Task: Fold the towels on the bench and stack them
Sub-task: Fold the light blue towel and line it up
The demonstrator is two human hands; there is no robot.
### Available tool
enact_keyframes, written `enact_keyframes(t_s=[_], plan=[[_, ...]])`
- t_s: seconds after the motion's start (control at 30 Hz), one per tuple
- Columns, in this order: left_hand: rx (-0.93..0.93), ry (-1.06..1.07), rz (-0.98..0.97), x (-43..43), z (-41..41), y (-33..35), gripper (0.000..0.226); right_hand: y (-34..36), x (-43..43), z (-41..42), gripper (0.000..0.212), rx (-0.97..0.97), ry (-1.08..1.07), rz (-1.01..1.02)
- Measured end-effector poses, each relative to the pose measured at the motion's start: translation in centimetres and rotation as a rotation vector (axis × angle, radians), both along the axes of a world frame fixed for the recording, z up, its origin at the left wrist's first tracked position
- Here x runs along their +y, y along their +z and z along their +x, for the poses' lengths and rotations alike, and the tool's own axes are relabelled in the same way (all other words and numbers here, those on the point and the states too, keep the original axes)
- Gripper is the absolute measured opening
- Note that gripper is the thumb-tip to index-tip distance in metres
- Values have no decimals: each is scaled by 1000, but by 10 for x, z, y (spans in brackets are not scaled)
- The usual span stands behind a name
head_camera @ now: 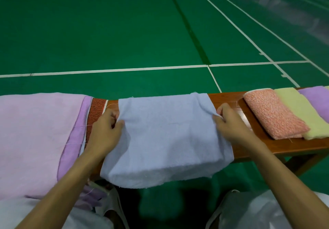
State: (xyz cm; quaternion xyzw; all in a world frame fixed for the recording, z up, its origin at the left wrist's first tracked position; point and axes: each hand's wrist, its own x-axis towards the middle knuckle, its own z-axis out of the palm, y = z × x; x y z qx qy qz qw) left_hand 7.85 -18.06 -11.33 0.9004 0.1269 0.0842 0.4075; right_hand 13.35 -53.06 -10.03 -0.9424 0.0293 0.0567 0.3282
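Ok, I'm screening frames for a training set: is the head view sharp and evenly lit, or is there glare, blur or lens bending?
Head view: light is soft and even; the blue towel, left hand and right hand are sharp; pale glare streaks the green court floor at top right; the bench bows slightly from the wide lens; dark shadow lies under it.

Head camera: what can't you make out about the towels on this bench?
Head view: the purple folded towel is cut off by the right frame edge.
Head view: the pink towel covers the left pile, so the count underneath is unclear.
Head view: the bench middle is hidden under the blue towel.
Head view: fingertips of the left hand and right hand are tucked into the blue towel's edges.
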Motion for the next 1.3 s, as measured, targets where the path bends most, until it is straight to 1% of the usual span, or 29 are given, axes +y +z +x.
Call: enact_keyframes(t_s=[0.03,0.07,0.1,0.13,0.17,0.2,0.27,0.37,0.43,0.53,0.67,0.8,0.9,0.97,1.03,1.1,1.17,1.23,1.3], plan=[[71,0,-164,2,0,5,14,3,-5,-2,8,35,11,98],[143,-14,-330,5,-1,10,22,7,-10,-5,27,78,60,236],[189,-44,-455,8,-1,14,37,11,-15,-8,50,132,129,412],[210,-91,-526,11,-2,16,53,12,-20,-9,72,186,209,551],[227,-149,-567,14,-3,19,65,12,-25,-11,83,218,294,617],[244,-198,-593,15,-5,21,71,11,-29,-11,86,228,358,619],[296,-240,-577,19,-8,23,67,7,-35,-11,74,197,356,517],[296,-193,-371,25,-12,22,48,2,-41,-11,53,63,278,357],[254,-136,-259,26,-14,23,38,2,-46,-10,49,23,249,379],[181,-54,-127,29,-14,22,32,6,-50,-8,47,25,244,464],[82,-30,21,24,-15,25,25,5,-51,-9,39,-22,236,416],[-10,-15,84,18,-20,35,22,14,-45,-14,30,-173,173,404],[-61,22,31,16,-24,43,17,20,-45,-20,28,-305,123,397],[-96,45,7,14,-27,45,15,24,-47,-25,30,-343,109,379],[-114,50,34,14,-30,47,14,26,-50,-29,30,-351,106,291],[-83,44,115,19,-30,49,12,26,-52,-32,29,-356,92,147],[-22,19,191,24,-27,50,15,26,-51,-33,26,-351,61,47],[38,-9,174,26,-23,51,12,25,-49,-30,21,-357,19,-33],[116,-33,92,23,-19,48,9,27,-44,-25,11,-356,-9,-97]])
